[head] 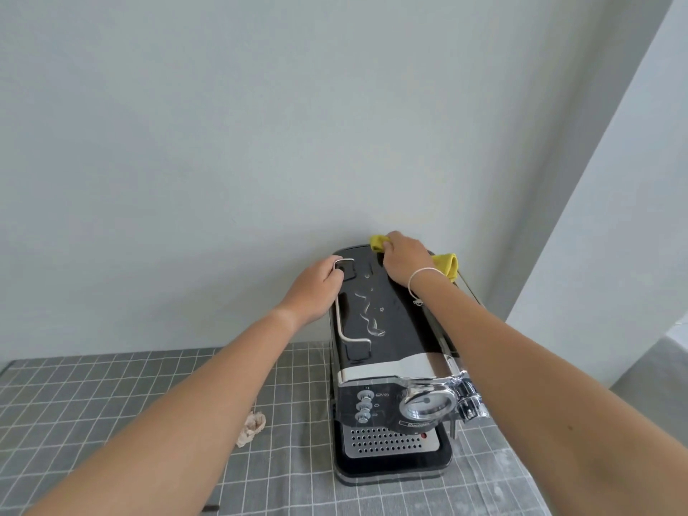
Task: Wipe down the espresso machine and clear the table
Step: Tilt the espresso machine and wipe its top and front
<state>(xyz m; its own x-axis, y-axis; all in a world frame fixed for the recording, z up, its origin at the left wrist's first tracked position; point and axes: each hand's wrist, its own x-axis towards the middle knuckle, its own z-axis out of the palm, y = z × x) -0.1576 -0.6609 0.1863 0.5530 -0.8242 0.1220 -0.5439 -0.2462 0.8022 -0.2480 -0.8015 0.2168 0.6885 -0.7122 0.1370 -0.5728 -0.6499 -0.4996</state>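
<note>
We are partway through the wiping, by our reading. The glossy black espresso machine with chrome trim stands on the grey grid-patterned tablecloth, its back close against the pale wall, and our right hand works at the far end of its top, toward twelve o'clock. Squiggly streaks of liquid shine along the middle of the black top panel, so that surface does not look finished. We cannot judge whether the front, with its round chrome gauge, three small knobs and perforated metal drip tray, has been wiped. Clearing the table seems not yet begun: a crumpled beige paper scrap lies on the cloth at about nine o'clock from the machine's base, near it but not touching.

The bunched yellow cleaning cloth sits under our right hand, pressed onto the machine's top rear corner. Its ends poke out at eleven o'clock beyond the fingertips and at three o'clock beside the wrist. The fingers curl down over it and hold it; a thin white string bracelet circles that wrist.

Our left hand steadies the machine at its left edge, around ten o'clock from the top panel's centre. Its fingers close round the far end of the bent chrome wire rail, which runs along that side back toward us.
</note>
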